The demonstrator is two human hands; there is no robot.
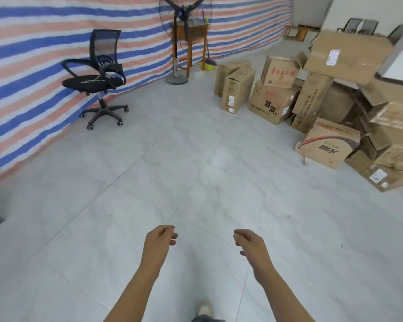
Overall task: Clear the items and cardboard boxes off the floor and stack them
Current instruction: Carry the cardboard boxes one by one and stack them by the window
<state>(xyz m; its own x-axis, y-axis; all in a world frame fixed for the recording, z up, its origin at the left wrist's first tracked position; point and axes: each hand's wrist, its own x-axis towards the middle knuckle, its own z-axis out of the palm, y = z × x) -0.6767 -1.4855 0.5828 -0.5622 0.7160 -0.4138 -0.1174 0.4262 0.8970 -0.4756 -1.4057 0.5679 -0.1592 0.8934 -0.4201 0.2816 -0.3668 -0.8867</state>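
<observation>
Several brown cardboard boxes are piled along the right wall. One with a red stripe [328,144] stands nearest on the floor. A box with dark print [271,104] carries a smaller one with red lettering [280,72]. Two upright boxes [235,86] stand at the left end of the pile. A large box [346,56] sits tilted on top. My left hand [161,240] and my right hand [249,244] hang low in front of me over the tiles, fingers loosely curled, holding nothing, far from the boxes.
A black office chair [98,77] stands at the left by the striped tarp wall [33,54]. A pedestal fan [180,38] and a wooden stool [191,43] are at the back. Grey floor tiles [172,159] spread between me and the boxes.
</observation>
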